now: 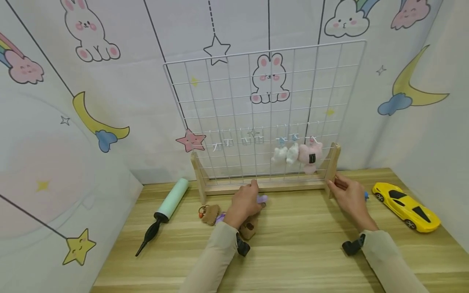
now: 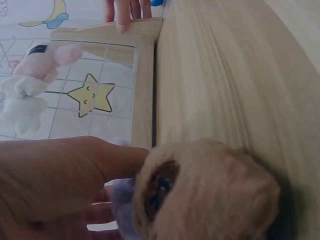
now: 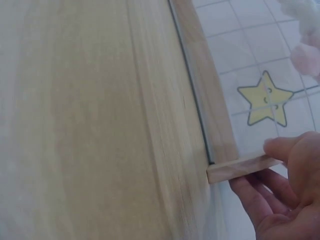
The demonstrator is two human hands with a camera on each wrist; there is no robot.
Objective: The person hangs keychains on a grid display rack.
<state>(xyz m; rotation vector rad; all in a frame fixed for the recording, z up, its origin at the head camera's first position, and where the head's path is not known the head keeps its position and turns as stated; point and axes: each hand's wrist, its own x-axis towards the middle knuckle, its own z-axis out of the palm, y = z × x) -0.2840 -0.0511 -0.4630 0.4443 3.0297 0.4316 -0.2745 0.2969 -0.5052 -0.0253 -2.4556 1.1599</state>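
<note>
Beige-sleeved forearms [image 1: 210, 264], two: reaching across the pale wood-grained counter [image 1: 300, 252] toward its back edge, each wearing a black wrist camera [image 1: 243, 246].

Left hand [image 1: 243, 203]: working just in front of the base rail. Fingertips are hiding behind a rounded tan-brown plush [image 2: 210, 195] and a soft purple piece [image 2: 125, 205]; whether its grip is holding either cannot be told.

Small fuzzy brown plush charm [image 1: 210, 214] with ring: lying left of that hand, presumably for easy reach.

Right hand [image 1: 348, 195]: pinching the pale wooden upright [image 1: 332, 162] between thumb and fingers, probably for steadying the light stand.

White wire grid [image 1: 234, 96]: standing on a pale wooden base rail [image 1: 278, 186] along the counter's back edge. Bare white hooks [image 1: 228, 142] are occupying its left half; two white plush charms [image 1: 281, 155] and one pink plush charm [image 1: 310, 154] are hanging at right, seemingly for display.

Mint-green hand pump [image 1: 174, 201], black-nozzled: lying near the back left corner.

Yellow toy car [image 1: 406, 207]: resting by the right edge, apparently keeping clear of the work.
</note>
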